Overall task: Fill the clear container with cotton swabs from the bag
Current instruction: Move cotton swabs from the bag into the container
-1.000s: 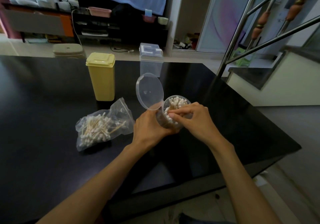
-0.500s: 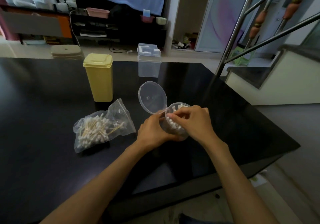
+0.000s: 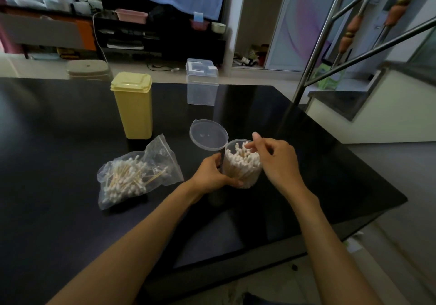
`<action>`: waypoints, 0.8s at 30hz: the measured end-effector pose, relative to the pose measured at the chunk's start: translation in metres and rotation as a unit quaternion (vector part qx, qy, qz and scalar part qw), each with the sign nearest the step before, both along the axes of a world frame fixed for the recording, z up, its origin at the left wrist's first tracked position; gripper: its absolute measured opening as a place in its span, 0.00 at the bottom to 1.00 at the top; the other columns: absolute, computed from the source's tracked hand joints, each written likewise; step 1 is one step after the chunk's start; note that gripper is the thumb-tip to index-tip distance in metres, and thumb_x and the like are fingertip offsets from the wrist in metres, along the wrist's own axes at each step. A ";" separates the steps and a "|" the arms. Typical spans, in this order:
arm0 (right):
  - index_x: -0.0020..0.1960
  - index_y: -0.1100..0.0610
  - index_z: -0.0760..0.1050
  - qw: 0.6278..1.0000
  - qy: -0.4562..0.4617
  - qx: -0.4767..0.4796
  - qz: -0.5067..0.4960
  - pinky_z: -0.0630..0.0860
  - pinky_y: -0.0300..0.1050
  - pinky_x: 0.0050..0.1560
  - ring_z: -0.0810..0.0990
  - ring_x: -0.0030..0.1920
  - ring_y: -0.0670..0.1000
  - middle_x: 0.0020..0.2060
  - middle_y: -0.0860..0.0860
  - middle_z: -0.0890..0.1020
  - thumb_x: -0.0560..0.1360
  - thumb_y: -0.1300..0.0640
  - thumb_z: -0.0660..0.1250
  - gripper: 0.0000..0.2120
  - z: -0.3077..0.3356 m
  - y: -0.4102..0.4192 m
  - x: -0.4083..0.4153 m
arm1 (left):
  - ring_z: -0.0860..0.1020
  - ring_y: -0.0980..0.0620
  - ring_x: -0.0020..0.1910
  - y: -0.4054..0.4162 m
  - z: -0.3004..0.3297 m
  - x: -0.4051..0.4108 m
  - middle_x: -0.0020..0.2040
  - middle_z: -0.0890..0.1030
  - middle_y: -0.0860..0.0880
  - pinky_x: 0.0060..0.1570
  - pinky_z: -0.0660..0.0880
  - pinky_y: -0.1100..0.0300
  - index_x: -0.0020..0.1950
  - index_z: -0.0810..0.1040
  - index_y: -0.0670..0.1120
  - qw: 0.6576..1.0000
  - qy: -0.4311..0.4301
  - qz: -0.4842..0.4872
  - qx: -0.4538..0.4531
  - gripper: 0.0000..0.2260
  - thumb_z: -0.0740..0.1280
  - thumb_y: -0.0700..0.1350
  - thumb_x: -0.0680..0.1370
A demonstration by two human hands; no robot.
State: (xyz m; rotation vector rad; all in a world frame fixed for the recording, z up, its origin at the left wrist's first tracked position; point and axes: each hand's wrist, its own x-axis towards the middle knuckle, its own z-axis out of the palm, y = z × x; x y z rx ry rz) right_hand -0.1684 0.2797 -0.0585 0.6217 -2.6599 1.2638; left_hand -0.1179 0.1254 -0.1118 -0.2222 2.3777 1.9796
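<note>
1. Our left hand grips the container, standing on the table, lid hinged open.
2. Our right hand has curled fingers touching the swabs inside; whether it pinches any, we cannot tell.
3. The container looks nearly full; many swabs remain in the bag.

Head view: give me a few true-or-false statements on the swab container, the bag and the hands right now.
1. The left hand grips the clear container. True.
2. The container's lid is closed. False: it stands hinged open.
3. The bag is empty. False: it holds many cotton swabs.
4. The right hand is at the container's mouth. True.
5. The yellow box lies on its side. False: it stands upright.
</note>
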 end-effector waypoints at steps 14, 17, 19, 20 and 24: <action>0.70 0.52 0.66 0.971 -0.138 0.062 0.185 0.72 0.44 0.63 0.74 0.62 0.46 0.64 0.47 0.74 0.76 0.46 0.65 0.25 -0.012 -0.086 0.061 | 0.67 0.50 0.68 -0.124 0.036 0.136 0.69 0.70 0.51 0.60 0.69 0.52 0.71 0.67 0.52 0.832 -0.030 0.198 -0.518 0.21 0.62 0.54 0.78; 0.72 0.54 0.64 0.956 -0.194 0.034 0.219 0.71 0.34 0.59 0.72 0.64 0.45 0.64 0.48 0.73 0.78 0.52 0.63 0.24 -0.019 -0.100 0.067 | 0.66 0.48 0.70 -0.132 0.023 0.134 0.72 0.68 0.48 0.67 0.64 0.55 0.73 0.66 0.50 0.881 -0.048 0.104 -0.459 0.23 0.60 0.54 0.78; 0.67 0.58 0.70 0.945 -0.236 0.005 0.228 0.74 0.30 0.48 0.79 0.52 0.43 0.56 0.50 0.79 0.80 0.59 0.58 0.16 -0.014 -0.103 0.069 | 0.67 0.50 0.70 -0.133 0.024 0.132 0.72 0.68 0.48 0.67 0.63 0.58 0.72 0.67 0.49 0.907 -0.039 0.066 -0.415 0.21 0.63 0.47 0.79; 0.64 0.61 0.72 0.936 -0.270 -0.013 0.226 0.76 0.32 0.44 0.80 0.46 0.44 0.50 0.52 0.81 0.81 0.62 0.55 0.14 -0.010 -0.102 0.067 | 0.67 0.50 0.70 -0.134 0.026 0.131 0.72 0.68 0.49 0.67 0.63 0.59 0.72 0.68 0.49 0.914 -0.043 0.057 -0.399 0.21 0.64 0.45 0.79; 0.59 0.61 0.75 0.923 -0.304 0.024 0.233 0.80 0.37 0.36 0.83 0.37 0.48 0.44 0.54 0.82 0.79 0.66 0.58 0.12 -0.004 -0.087 0.066 | 0.69 0.52 0.68 -0.135 0.030 0.130 0.70 0.70 0.52 0.65 0.64 0.59 0.69 0.70 0.53 0.943 -0.066 0.040 -0.323 0.19 0.62 0.42 0.79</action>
